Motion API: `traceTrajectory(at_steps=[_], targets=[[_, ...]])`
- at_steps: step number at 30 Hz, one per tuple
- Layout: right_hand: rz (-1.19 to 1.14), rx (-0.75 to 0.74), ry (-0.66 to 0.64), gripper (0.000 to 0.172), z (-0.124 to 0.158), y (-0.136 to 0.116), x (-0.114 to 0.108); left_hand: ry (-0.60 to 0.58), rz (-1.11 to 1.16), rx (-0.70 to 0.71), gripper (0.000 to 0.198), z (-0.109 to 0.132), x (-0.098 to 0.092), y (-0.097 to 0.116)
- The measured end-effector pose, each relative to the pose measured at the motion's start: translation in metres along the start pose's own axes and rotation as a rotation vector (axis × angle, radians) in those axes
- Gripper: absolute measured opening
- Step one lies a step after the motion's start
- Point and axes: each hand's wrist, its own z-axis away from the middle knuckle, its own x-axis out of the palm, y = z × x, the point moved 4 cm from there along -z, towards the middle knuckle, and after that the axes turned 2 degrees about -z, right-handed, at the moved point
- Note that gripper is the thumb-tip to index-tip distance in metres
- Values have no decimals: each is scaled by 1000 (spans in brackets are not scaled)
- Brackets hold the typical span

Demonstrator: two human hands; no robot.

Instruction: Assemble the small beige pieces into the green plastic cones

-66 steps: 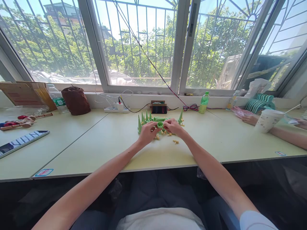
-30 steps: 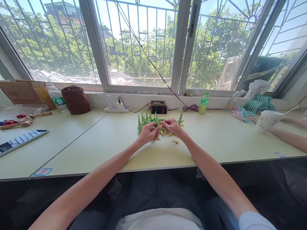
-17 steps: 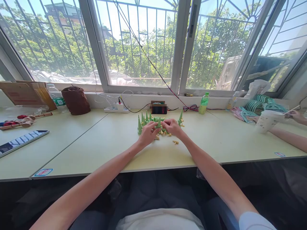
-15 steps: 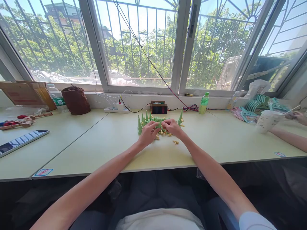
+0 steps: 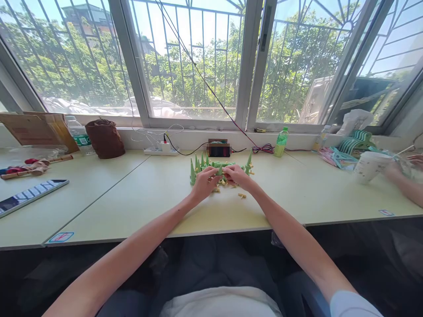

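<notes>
Over the table, my left hand [image 5: 204,182] is closed on a small green cone [image 5: 220,169] that points upward. My right hand [image 5: 238,176] meets it from the right with its fingers pinched together; what lies between those fingertips is too small to make out. Several similar green cones [image 5: 192,172] stand upright just left of and behind my left hand. Another tall green cone [image 5: 248,163] rises beyond my right hand, with yellow bits on its side. Small yellow peg-like pieces lie under and around my hands, and one yellow piece [image 5: 242,195] sits apart, nearer to me.
Behind the pieces stands a dark device [image 5: 219,149] with cables, beside a power strip [image 5: 161,151]. A green bottle [image 5: 280,141] is at the back. Rightward are a white cup [image 5: 369,168], green hangers [image 5: 357,143] and another person's arm [image 5: 408,185]. A phone [image 5: 31,196] lies left.
My right fingers have shifted slightly against the green cone, while my left hand stays almost still. At the far right, the other person's hand and arm have moved.
</notes>
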Motion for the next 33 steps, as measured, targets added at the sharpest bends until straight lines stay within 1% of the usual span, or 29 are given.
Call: traceTrajectory(at_steps=[5, 8, 10, 16, 21, 28, 33], targets=[[17, -28, -4, 41, 0, 0, 0, 7, 49, -103, 28, -2, 0, 1], [50, -35, 6, 42, -1, 2, 0, 3, 118, -179, 31, -3, 1, 2], [98, -55, 20, 42, -2, 4, -1, -18, 177, -239, 32, -3, 1, 3], [343, -194, 61, 43, -2, 1, -3, -128, 425, -455, 38, -2, 1, 8], [456, -260, 59, 45, 0, -3, -3, -188, 617, -627, 41, 0, 3, 1], [499, -288, 37, 46, 2, -6, -2, -219, 736, -742, 32, 1, 5, -1], [509, -274, 41, 47, 2, -6, -2, -212, 777, -768, 28, 0, 4, 3]])
